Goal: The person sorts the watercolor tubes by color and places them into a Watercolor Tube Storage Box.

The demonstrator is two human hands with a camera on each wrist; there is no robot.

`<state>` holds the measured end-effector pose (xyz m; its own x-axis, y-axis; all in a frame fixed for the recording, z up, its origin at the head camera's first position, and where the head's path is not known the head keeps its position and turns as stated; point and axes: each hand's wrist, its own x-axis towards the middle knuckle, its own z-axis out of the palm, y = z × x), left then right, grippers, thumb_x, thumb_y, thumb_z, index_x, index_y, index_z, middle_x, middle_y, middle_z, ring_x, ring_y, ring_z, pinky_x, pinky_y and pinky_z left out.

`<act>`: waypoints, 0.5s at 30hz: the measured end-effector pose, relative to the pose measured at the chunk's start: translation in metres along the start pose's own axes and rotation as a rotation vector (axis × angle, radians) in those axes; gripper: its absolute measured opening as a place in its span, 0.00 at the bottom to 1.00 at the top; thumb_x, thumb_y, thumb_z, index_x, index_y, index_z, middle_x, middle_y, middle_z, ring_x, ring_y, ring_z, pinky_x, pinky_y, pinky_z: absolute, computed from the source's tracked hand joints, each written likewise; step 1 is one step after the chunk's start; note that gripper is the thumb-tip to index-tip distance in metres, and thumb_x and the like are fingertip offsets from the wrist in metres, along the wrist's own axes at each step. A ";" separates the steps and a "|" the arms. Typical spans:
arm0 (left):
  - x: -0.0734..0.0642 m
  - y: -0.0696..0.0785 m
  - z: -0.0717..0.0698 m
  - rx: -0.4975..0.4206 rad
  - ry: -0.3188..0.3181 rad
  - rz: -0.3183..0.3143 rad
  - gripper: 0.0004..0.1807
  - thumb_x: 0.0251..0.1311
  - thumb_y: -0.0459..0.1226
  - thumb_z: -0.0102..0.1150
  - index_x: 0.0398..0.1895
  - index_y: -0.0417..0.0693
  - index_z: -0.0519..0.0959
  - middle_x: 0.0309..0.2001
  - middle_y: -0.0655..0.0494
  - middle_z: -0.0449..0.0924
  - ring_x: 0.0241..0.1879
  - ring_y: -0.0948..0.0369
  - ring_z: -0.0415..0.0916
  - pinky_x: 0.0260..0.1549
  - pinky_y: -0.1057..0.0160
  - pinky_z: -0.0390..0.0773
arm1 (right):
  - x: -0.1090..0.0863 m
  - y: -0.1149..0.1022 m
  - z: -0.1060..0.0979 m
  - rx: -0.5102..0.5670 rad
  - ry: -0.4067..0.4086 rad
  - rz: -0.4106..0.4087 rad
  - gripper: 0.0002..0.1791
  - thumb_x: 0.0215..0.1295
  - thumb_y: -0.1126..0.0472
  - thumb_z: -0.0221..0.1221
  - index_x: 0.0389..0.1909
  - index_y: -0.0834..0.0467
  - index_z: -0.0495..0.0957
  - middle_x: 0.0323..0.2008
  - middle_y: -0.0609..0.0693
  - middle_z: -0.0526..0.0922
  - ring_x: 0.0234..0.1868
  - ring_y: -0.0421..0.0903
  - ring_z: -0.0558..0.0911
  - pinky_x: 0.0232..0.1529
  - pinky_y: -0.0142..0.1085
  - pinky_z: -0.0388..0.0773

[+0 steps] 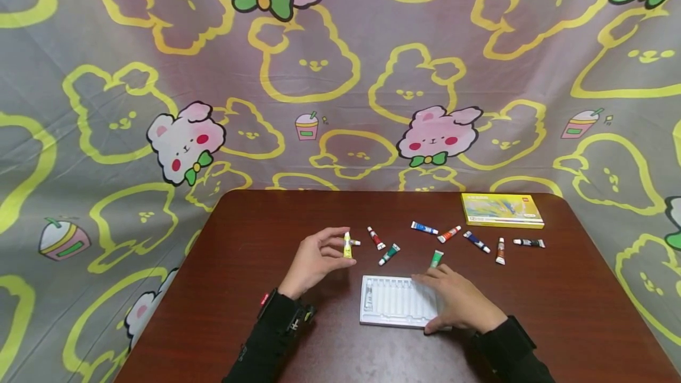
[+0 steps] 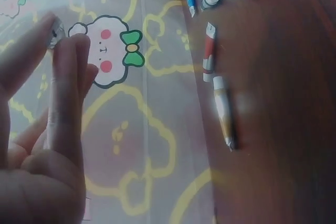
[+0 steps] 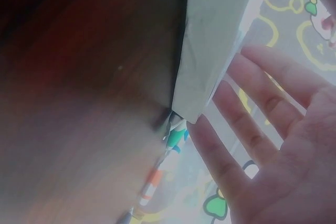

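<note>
Between thumb and fingertips, my left hand (image 1: 319, 259) pinches a small yellow paint tube (image 1: 347, 247) upright above the table; the left wrist view shows its silvery end. My right hand (image 1: 463, 300) holds the right side of a white slotted tray (image 1: 399, 321), thumb at the front edge and fingers at the back. In the right wrist view the fingers (image 3: 254, 140) lie fairly straight along the tray's side (image 3: 210, 40). A pale tube (image 1: 369, 297) appears to lie in the leftmost slot. Just behind the right fingers lies a light green tube (image 1: 437, 257).
Loose paint tubes lie behind the tray: red (image 1: 375, 238), dark green (image 1: 389, 254), blue (image 1: 424, 228), orange-red (image 1: 449, 234), navy (image 1: 476, 242), brown (image 1: 500, 250) and black (image 1: 529, 243). An ochre tube (image 2: 223, 111) lies behind my left hand. A yellow box (image 1: 502, 210) sits far right.
</note>
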<state>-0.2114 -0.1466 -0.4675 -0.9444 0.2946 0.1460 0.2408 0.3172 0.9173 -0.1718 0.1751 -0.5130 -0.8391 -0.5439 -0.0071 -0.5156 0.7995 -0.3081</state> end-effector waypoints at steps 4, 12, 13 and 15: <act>-0.004 0.002 0.016 0.179 -0.012 0.046 0.33 0.41 0.35 0.78 0.55 0.57 0.78 0.41 0.52 0.83 0.33 0.60 0.81 0.33 0.64 0.83 | -0.001 0.000 -0.001 0.005 -0.005 0.006 0.55 0.28 0.31 0.75 0.63 0.52 0.75 0.54 0.51 0.80 0.53 0.50 0.71 0.51 0.52 0.77; -0.017 0.002 0.066 0.554 -0.164 0.096 0.29 0.38 0.37 0.80 0.49 0.49 0.81 0.35 0.59 0.82 0.28 0.69 0.74 0.26 0.70 0.76 | 0.000 0.000 -0.002 0.010 -0.014 0.018 0.54 0.28 0.30 0.74 0.62 0.51 0.75 0.54 0.51 0.80 0.54 0.50 0.71 0.52 0.52 0.77; -0.018 0.002 0.070 0.586 -0.166 0.099 0.29 0.38 0.37 0.80 0.49 0.49 0.81 0.34 0.59 0.81 0.27 0.69 0.73 0.25 0.70 0.75 | 0.000 0.000 -0.002 0.011 -0.016 0.021 0.54 0.28 0.30 0.74 0.62 0.51 0.75 0.54 0.51 0.80 0.53 0.50 0.71 0.52 0.52 0.77; -0.020 0.000 0.077 0.643 -0.161 0.111 0.29 0.37 0.37 0.80 0.48 0.48 0.81 0.33 0.58 0.81 0.26 0.69 0.71 0.25 0.70 0.73 | 0.001 0.000 -0.001 0.013 -0.020 0.026 0.54 0.28 0.29 0.73 0.62 0.50 0.75 0.54 0.51 0.80 0.53 0.49 0.71 0.52 0.52 0.78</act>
<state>-0.1752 -0.0835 -0.4988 -0.8729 0.4720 0.1239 0.4675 0.7361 0.4896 -0.1726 0.1747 -0.5116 -0.8484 -0.5282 -0.0340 -0.4914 0.8099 -0.3203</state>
